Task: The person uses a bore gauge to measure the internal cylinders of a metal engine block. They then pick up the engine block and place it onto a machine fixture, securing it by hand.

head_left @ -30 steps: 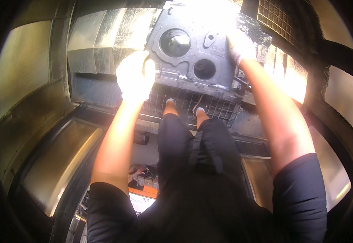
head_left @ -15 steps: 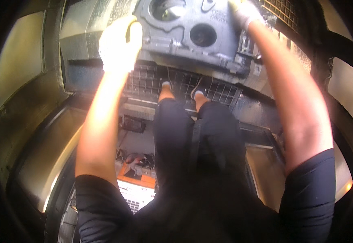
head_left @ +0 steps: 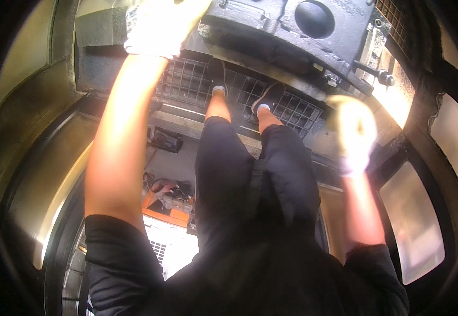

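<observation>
A large dark grey cast metal part [head_left: 276, 23] with a round hole lies at the top of the view, cut off by the frame. My left hand [head_left: 158, 26], in a pale glove washed out by light, is at the part's left edge; whether it presses on it I cannot tell. Its thumb stands apart, and the other fingertips are cut off by the frame. My gloved right hand [head_left: 356, 129] is off the part, below its right corner, smeared by motion. Above that hand, a bolt-like rod with a knob [head_left: 379, 75] sticks out beside the part.
Below the part, my feet stand on a wire-grid floor [head_left: 187, 81]. Behind me are an orange-edged tray [head_left: 171, 215] holding jumbled items and a white slotted surface [head_left: 179, 245]. Metal-framed panels enclose both sides, including a right panel [head_left: 413, 221].
My right hand has left the part's upper right side and come down toward me. My left hand appears higher in view, and the part sits higher and further right as the view shifts.
</observation>
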The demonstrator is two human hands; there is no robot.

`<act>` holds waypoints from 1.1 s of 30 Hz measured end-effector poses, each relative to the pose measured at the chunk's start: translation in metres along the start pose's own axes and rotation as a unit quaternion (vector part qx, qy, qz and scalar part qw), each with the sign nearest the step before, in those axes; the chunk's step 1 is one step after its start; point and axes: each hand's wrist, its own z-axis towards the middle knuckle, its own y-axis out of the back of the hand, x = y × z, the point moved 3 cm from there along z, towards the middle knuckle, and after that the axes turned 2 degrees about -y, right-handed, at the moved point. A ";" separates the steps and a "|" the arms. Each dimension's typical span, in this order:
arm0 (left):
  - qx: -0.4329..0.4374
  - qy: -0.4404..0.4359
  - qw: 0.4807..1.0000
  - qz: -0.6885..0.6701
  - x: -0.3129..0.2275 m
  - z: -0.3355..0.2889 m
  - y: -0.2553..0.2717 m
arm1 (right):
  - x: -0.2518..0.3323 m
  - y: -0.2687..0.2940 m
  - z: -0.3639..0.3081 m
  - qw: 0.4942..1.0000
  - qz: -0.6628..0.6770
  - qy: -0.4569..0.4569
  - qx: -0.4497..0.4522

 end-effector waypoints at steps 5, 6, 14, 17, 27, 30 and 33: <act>-0.151 -0.070 0.985 0.039 0.023 -0.030 0.026 | -0.119 -0.137 0.019 0.965 -0.168 -0.099 0.176; -0.178 -0.054 0.983 0.011 0.027 -0.045 0.032 | -0.136 -0.165 0.031 0.955 -0.203 -0.102 0.191; -0.024 0.225 0.973 -0.051 0.076 -0.232 0.016 | -0.220 -0.268 0.104 0.852 -0.447 -0.080 0.262; 0.044 0.272 0.955 -0.113 0.077 -0.276 -0.008 | -0.243 -0.282 0.113 0.858 -0.438 -0.113 0.244; 0.126 0.414 0.839 -0.330 0.048 -0.225 -0.009 | -0.034 -0.191 0.033 0.929 0.170 -0.166 0.283; 0.156 0.296 0.865 -0.373 0.040 -0.195 0.010 | 0.026 -0.168 0.011 0.879 0.330 -0.191 0.285; 0.187 0.223 0.890 -0.352 0.028 -0.158 0.039 | 0.055 -0.166 0.009 0.796 0.463 -0.217 0.324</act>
